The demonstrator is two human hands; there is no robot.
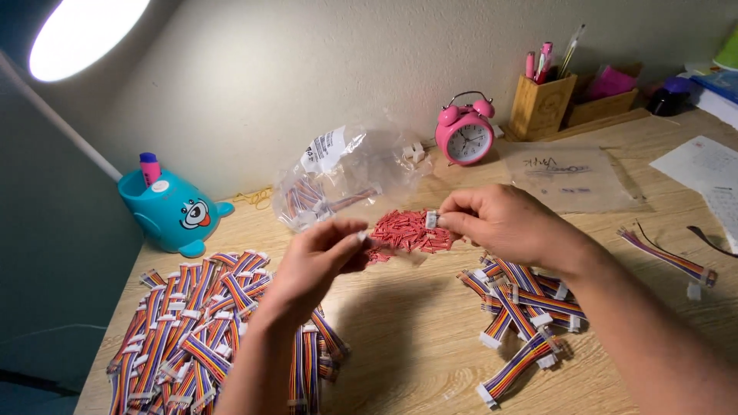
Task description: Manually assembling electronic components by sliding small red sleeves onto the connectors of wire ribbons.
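My right hand (503,223) pinches a small white connector (431,220) between thumb and fingers, just above a pile of small red pieces (407,230) on the wooden desk (415,338). My left hand (319,261) is closed with fingertips pinched near the left edge of the red pile; what it holds is too small to tell. A large heap of rainbow ribbon cables (192,330) lies under and left of my left forearm. A smaller heap of the same cables (523,315) lies under my right wrist.
A clear plastic bag (346,173) with cables lies behind the red pile. A pink alarm clock (464,134), a wooden pen holder (542,104), a teal whale-shaped holder (173,207), a flat plastic sleeve (573,180), papers (703,165) and one loose cable (669,257) also sit on the desk.
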